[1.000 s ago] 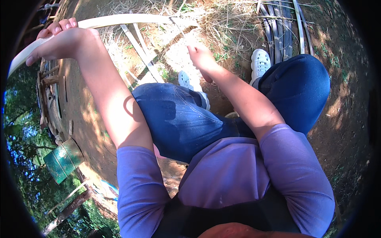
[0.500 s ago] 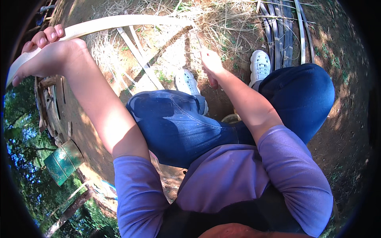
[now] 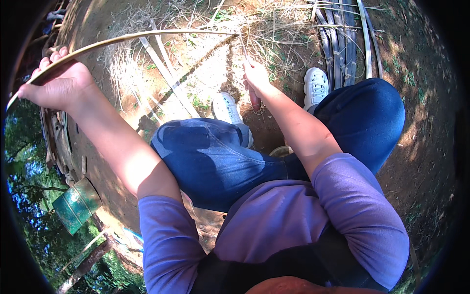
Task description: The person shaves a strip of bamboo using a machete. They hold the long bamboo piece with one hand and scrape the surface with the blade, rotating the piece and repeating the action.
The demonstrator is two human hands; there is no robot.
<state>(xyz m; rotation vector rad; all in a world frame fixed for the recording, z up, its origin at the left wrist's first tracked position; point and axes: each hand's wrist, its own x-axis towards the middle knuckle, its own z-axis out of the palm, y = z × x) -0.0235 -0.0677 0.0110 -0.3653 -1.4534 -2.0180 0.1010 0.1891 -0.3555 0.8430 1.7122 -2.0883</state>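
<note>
A long, pale strip, apparently split bamboo (image 3: 147, 33), arches across the top left, its narrow edge turned up. My left hand (image 3: 61, 81) is closed round its left part, thumb below and fingers above. The strip's far end reaches the tip area of a thin-bladed knife (image 3: 254, 100); whether they touch I cannot tell. My right hand (image 3: 256, 74) grips this knife in front of my left shoe, its brownish handle end showing below the fist and the narrow blade pointing away.
Thin shavings (image 3: 279, 34) litter the ground ahead. Dark long strips (image 3: 338, 44) lie at the far right beside my right shoe (image 3: 316, 85). Pale strips (image 3: 169, 78) lie left of my left shoe (image 3: 226, 107). A green metal container (image 3: 77, 206) stands at the left.
The bamboo strip has rolled from its broad pale face to its narrow edge. My left hand has turned with it and dropped slightly; my right hand with the knife has shifted slightly left.
</note>
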